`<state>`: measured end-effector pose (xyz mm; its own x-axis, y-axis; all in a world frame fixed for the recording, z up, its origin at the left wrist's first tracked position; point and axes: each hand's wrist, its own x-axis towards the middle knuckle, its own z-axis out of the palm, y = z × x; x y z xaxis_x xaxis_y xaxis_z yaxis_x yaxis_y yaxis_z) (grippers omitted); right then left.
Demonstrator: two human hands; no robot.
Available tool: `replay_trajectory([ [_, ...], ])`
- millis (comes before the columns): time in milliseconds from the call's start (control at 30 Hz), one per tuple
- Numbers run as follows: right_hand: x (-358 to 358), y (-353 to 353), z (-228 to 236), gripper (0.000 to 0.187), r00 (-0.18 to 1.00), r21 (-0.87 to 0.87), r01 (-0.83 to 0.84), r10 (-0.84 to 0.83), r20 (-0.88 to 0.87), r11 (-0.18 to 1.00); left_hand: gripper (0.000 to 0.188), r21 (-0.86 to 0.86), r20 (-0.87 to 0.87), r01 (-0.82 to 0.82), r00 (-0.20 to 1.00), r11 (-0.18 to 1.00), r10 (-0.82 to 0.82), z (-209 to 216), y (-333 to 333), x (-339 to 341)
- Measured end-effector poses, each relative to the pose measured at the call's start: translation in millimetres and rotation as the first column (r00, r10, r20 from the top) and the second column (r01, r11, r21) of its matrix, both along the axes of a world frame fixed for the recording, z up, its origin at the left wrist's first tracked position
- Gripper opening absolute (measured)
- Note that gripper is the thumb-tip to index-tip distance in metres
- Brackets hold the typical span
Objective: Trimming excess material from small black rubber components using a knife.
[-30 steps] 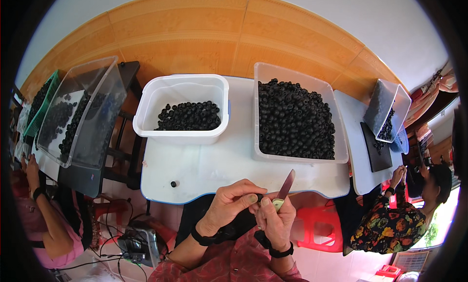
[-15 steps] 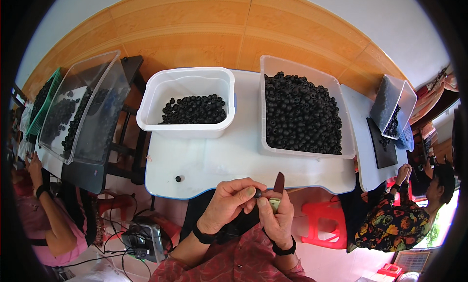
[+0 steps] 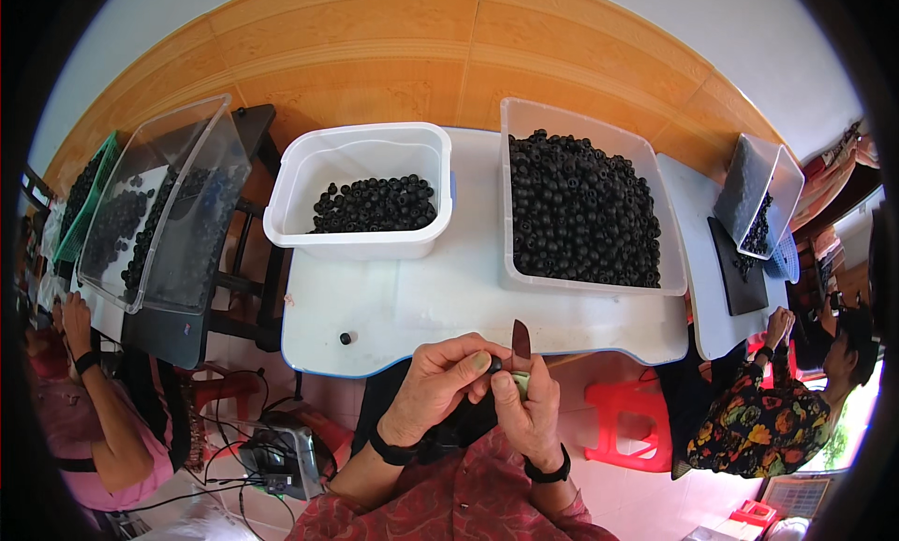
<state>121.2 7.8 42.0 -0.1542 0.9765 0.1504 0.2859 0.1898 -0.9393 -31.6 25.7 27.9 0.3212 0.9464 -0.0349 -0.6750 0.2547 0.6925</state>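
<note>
Between the thumb and fingers of my left hand [image 3: 436, 384] is a small round black piece [image 3: 494, 364], bead-like in shape. My right hand [image 3: 532, 412] is closed around the pale green handle of a knife [image 3: 521, 341]. The dark blade points up and away, its lower part beside the black piece; whether they touch I cannot tell. Both hands are close together at the table's near edge. Beyond them stand a white tub [image 3: 356, 246] with a layer of similar black pieces and a translucent bin [image 3: 592, 286] heaped with them.
One loose black piece [image 3: 346, 338] lies on the white table [image 3: 421, 302], left of my hands. To the left a person in pink [image 3: 108, 419] sits by a clear bin [image 3: 159, 288]; to the right, a person in a flowered top [image 3: 757, 424]. A red stool [image 3: 623, 429] stands beside the table.
The knife has shifted left, bringing its blade close beside the black piece, and it stands more upright. My right hand has turned slightly; my left still holds the piece.
</note>
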Motion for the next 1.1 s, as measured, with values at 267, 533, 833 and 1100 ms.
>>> replay_trajectory([
  [267,4,-1,14,0.017,0.924,-0.269,-0.139,0.028,-0.381,0.953,0.023,0.080,0.061,0.050,0.997,0.996,-0.055,-5,0,-1],
  [533,5,-3,7,0.019,0.895,-0.299,-0.167,0.017,-0.446,0.940,0.023,0.055,0.063,0.035,0.997,0.998,-0.039,-2,-1,0],
  [833,0,-2,10,0.028,0.912,-0.305,-0.117,-0.020,-0.410,0.945,0.022,0.093,0.022,0.034,0.999,0.995,-0.036,-6,0,-1],
  [1100,0,-2,10,0.023,0.910,-0.323,-0.127,-0.019,-0.414,0.938,0.023,0.038,0.072,0.043,0.996,0.998,-0.046,-5,-2,0],
])
